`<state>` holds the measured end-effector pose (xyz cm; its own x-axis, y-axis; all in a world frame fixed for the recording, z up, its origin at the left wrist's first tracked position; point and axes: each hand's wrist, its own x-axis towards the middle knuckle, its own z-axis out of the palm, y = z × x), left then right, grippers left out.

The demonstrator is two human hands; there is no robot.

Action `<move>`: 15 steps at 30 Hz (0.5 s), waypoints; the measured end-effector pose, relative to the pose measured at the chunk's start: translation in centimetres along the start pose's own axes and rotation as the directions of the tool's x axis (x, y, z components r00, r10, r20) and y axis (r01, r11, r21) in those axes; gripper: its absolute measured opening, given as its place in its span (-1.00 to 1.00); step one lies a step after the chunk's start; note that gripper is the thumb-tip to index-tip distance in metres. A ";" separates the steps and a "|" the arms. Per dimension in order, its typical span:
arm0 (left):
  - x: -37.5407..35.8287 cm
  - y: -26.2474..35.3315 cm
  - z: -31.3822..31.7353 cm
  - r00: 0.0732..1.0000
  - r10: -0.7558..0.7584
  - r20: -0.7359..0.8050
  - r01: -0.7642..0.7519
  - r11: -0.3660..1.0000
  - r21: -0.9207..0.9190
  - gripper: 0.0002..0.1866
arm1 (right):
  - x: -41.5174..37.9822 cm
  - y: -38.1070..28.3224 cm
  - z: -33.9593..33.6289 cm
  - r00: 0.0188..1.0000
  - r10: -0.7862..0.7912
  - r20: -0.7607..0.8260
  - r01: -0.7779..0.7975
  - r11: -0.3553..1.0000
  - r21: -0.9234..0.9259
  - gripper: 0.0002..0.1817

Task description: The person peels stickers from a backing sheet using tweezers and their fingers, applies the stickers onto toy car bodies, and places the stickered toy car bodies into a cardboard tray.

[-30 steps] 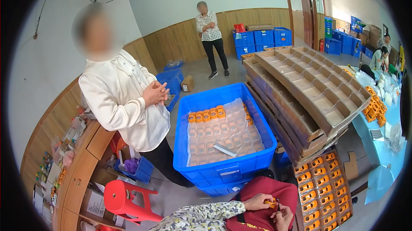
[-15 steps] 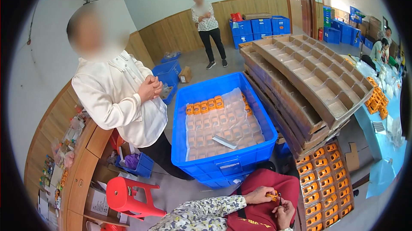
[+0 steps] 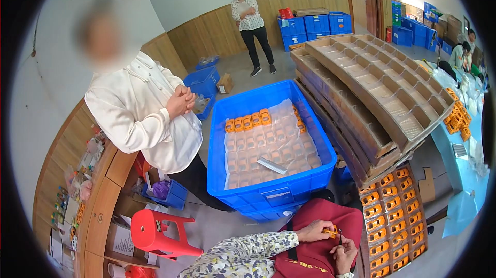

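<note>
Over the dark red apron on my lap, my left hand (image 3: 316,230) is closed round a small orange toy car (image 3: 329,232). My right hand (image 3: 345,255) grips a thin dark tool (image 3: 339,237), its upper end close beside the car; its exact kind is too small to make out. Just right of my knees, a compartment tray (image 3: 394,195) carries rows of orange toy cars. In front of me stands a blue plastic crate (image 3: 217,175), holding orange cars partly covered by a translucent sheet (image 3: 274,141). On that sheet lies a pale grey strip (image 3: 272,166).
Brown compartment trays (image 3: 382,92) are stacked unevenly right of the crate. A red stool (image 3: 155,231) stands at my left. One person (image 3: 144,107) stands close with clasped hands, another (image 3: 251,25) farther back. Orange cars (image 3: 457,118) are piled on the light blue table (image 3: 452,175).
The view has shifted slightly. Both hands stay together over my lap, still holding the toy car and the thin tool. The nearer standing person's head has turned.
</note>
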<state>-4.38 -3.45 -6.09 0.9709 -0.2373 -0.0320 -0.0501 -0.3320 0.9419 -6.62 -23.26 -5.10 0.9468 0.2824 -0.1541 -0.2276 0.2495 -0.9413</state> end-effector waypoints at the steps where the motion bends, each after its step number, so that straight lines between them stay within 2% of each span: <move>1: -0.1 0.3 0.0 1.000 -0.014 0.002 0.014 1.000 0.001 -0.79 | 0.0 0.2 -0.2 1.000 0.005 -0.002 -0.005 1.000 -0.002 -0.81; 5: -0.1 0.8 -0.3 1.000 -0.002 0.011 0.002 1.000 0.004 -0.79 | 0.0 0.4 -0.4 1.000 0.003 0.001 -0.003 1.000 -0.011 -0.81; 9: 0.1 -0.6 0.3 1.000 0.003 0.012 -0.002 0.999 -0.039 -0.78 | 0.1 0.3 -0.3 1.000 -0.003 -0.020 0.003 1.000 0.009 -0.72; 10: 0.1 -1.3 0.3 1.000 -0.002 0.021 0.003 0.999 -0.053 -0.78 | 0.4 0.6 -0.4 1.000 0.004 0.015 -0.004 1.000 -0.028 -0.70; 12: 0.4 -2.5 1.0 0.994 0.106 -0.037 -0.110 0.988 -0.112 -0.80 | 0.0 1.1 -1.6 0.999 0.042 0.027 -0.039 0.993 -0.116 -0.67; 13: 0.5 -1.9 0.6 0.999 0.050 -0.008 -0.050 0.996 -0.073 -0.81 | -0.2 0.7 -1.4 0.997 0.074 0.019 -0.072 0.993 -0.098 -0.63; 14: 0.7 -2.3 0.7 0.995 0.095 -0.039 -0.096 0.994 -0.044 -0.81 | -0.4 1.0 -1.8 0.998 0.014 0.059 -0.006 0.992 -0.126 -0.64; 15: 0.8 -2.4 0.7 0.996 0.079 -0.039 -0.081 0.996 -0.048 -0.82 | -0.2 0.8 -1.8 0.999 0.019 0.049 -0.011 0.989 -0.147 -0.64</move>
<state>-3.66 -3.50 -8.61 0.9722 -0.2274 0.0559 -0.1175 -0.2673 0.9564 -6.60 -24.80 -6.36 0.9300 0.3324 -0.1568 -0.2023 0.1071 -0.9734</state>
